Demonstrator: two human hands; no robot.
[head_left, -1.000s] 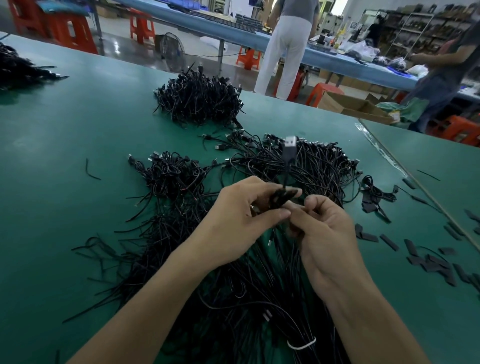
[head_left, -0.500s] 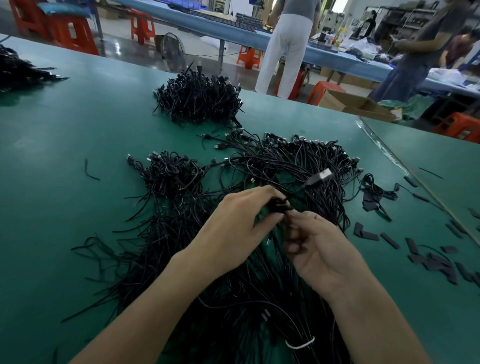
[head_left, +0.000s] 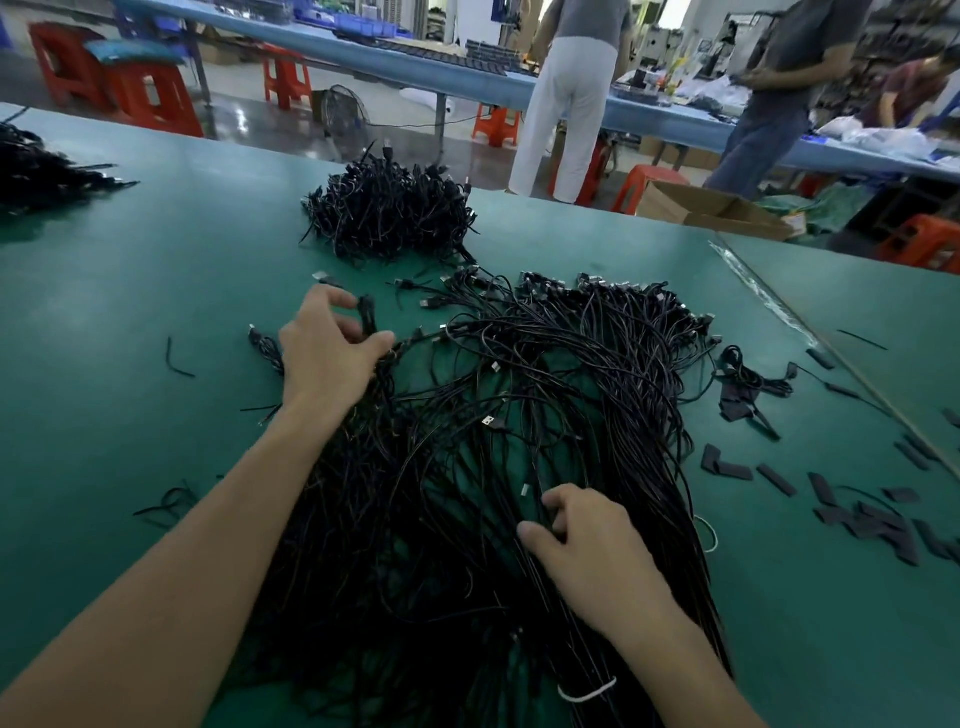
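While your left grip (head_left: 332, 353) is clamped round a small coiled cable (head_left: 367, 316), held just above the green table (head_left: 130, 291) at the far left edge of the loose USB cables (head_left: 519, 374), your right grip (head_left: 592, 540) has its fingers curled into the near strands of that tangle. It appears to pinch one, though I cannot tell which. The risk, as I judge it, lies there. The strands cross and loop over one another, so a pull on one could drag its neighbours along, snag a plug (head_left: 488, 421) or tighten a knot. On the left, a slack hold could let the coil spring open as you set it down. Draw slowly, and mind that the white tie (head_left: 587, 692) binding the near ends does not slip.
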